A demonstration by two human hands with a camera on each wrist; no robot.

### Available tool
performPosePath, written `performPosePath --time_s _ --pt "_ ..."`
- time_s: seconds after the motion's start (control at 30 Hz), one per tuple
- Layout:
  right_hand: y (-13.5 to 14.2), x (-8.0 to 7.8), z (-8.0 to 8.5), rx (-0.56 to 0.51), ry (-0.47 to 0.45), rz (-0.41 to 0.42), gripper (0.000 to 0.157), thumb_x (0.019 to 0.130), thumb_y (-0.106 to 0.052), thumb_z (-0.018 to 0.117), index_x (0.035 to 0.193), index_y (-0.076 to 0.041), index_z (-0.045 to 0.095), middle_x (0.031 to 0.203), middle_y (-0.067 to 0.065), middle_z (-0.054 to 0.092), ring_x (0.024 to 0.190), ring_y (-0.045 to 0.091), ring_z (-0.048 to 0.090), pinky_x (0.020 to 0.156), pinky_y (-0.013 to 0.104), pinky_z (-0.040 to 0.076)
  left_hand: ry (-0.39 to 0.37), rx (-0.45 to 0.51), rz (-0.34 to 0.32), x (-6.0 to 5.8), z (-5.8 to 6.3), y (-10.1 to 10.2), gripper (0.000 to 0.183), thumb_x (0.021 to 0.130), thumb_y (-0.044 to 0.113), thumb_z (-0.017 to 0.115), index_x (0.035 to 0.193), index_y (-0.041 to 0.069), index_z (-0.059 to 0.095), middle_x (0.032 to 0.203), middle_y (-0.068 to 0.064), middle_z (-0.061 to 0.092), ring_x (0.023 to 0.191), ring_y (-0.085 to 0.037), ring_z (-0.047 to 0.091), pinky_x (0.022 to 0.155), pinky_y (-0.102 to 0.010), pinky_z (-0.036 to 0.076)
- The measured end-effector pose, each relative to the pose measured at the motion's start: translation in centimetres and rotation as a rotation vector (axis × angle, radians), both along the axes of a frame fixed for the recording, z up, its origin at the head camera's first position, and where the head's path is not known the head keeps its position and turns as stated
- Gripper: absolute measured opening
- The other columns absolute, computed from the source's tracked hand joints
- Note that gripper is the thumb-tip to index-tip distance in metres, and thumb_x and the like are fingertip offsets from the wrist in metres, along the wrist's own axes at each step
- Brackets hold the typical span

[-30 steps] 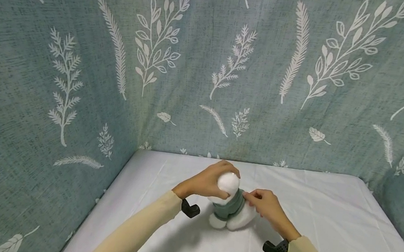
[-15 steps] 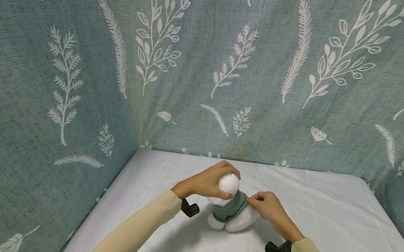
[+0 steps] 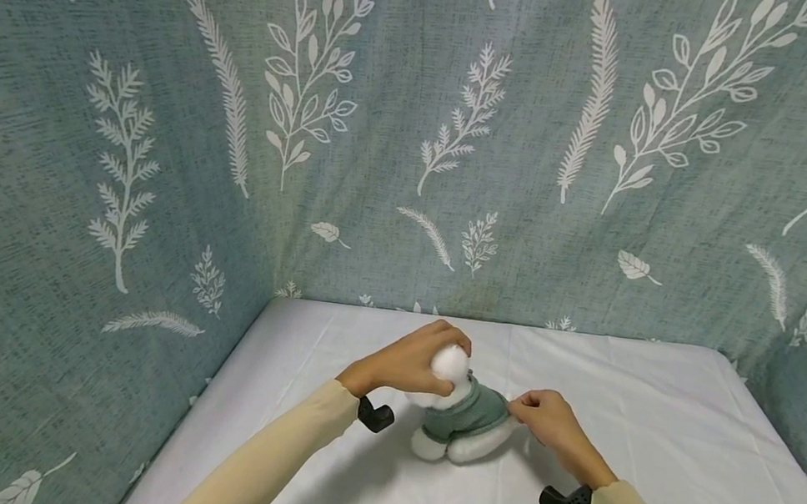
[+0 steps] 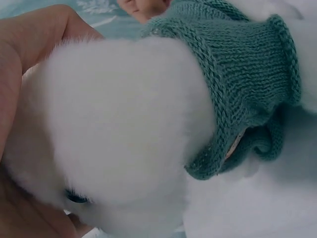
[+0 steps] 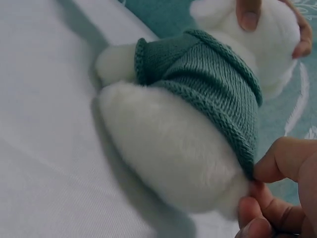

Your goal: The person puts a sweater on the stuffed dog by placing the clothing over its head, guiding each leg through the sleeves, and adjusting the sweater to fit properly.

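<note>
A white plush toy (image 3: 481,445) lies on the white-covered table, wearing a green knitted sweater (image 3: 470,412). My left hand (image 3: 414,361) grips its round head (image 3: 450,363), thumb on the near side and fingers over the far side. In the left wrist view the white fur (image 4: 124,119) fills the middle, with a dark eye (image 4: 77,197) near the palm. My right hand (image 3: 551,421) pinches the sweater's lower hem at the toy's rear end. The right wrist view shows thumb and finger (image 5: 277,161) at the hem's corner, with the sweater (image 5: 213,84) stretched over the back.
A white sheet (image 3: 651,451) covers the table. Green curtains (image 3: 390,116) with white leaf prints hang behind it and at both sides. Black camera mounts (image 3: 565,502) sit on both wrists.
My right hand has moved right and slightly down, drawing the sweater's hem further along the toy's body. My left hand stays on the head, shifted slightly left.
</note>
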State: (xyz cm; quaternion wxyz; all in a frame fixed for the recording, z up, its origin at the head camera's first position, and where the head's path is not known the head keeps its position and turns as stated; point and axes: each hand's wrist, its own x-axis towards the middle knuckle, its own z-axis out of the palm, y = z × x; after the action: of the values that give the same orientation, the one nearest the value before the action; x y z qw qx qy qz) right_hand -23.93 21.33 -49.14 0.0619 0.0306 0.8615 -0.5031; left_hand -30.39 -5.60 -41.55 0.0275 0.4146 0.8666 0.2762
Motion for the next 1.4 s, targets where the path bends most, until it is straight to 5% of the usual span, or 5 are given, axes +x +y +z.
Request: performPosePath --time_s 0.2,0.47,0.73,1.0,1.4 --pt "-0.9 -0.6 0.3 -0.034 -0.006 0.013 0.035 0.098 -0.042 0.069 0.089 -0.008 0.072 0.065 0.000 0.053 0.049 0.012 0.033 0.051 0.032 0.038 0.003 -0.022 -0.009 0.0 0.1 0.2 0.050 0.079 0.022 0.077 0.127 0.026 0.064 0.130 0.000 0.051 0.109 -0.016 0.053 0.078 -0.030 0.054" --pt "-0.8 -0.3 -0.2 0.061 0.045 -0.030 0.022 0.096 -0.019 0.064 0.079 -0.006 0.070 0.075 0.002 0.060 0.066 0.017 0.046 0.059 0.033 0.038 -0.008 -0.036 0.005 0.2 0.2 0.2 0.050 0.079 0.021 0.077 0.126 0.028 0.063 0.132 0.001 0.050 0.108 -0.016 0.054 0.078 -0.032 0.054" --pt "-0.9 -0.8 -0.4 0.104 0.071 -0.019 0.024 0.096 -0.023 0.065 0.078 -0.008 0.070 0.077 0.000 0.062 0.071 0.018 0.051 0.063 0.033 0.041 0.008 -0.036 0.004 0.2 0.2 0.2 0.049 0.080 0.021 0.077 0.125 0.030 0.062 0.131 0.001 0.050 0.108 -0.016 0.054 0.078 -0.032 0.054" --pt "-2.4 -0.8 0.9 0.140 0.285 0.037 0.023 0.097 -0.035 0.074 0.091 -0.012 0.074 0.077 0.001 0.063 0.065 0.017 0.054 0.059 0.033 0.044 0.004 -0.040 -0.002 0.3 0.1 0.3 0.048 0.082 0.023 0.078 0.127 0.030 0.062 0.133 0.001 0.051 0.110 -0.016 0.054 0.079 -0.032 0.054" --pt "-4.3 -0.9 3.3 -0.073 0.114 0.117 0.025 0.097 -0.032 0.072 0.090 -0.009 0.075 0.087 0.002 0.068 0.078 0.018 0.052 0.068 0.032 0.042 0.022 -0.056 -0.007 0.5 0.5 0.5 0.047 0.083 0.022 0.078 0.128 0.025 0.063 0.133 -0.001 0.051 0.112 -0.018 0.053 0.080 -0.031 0.053"
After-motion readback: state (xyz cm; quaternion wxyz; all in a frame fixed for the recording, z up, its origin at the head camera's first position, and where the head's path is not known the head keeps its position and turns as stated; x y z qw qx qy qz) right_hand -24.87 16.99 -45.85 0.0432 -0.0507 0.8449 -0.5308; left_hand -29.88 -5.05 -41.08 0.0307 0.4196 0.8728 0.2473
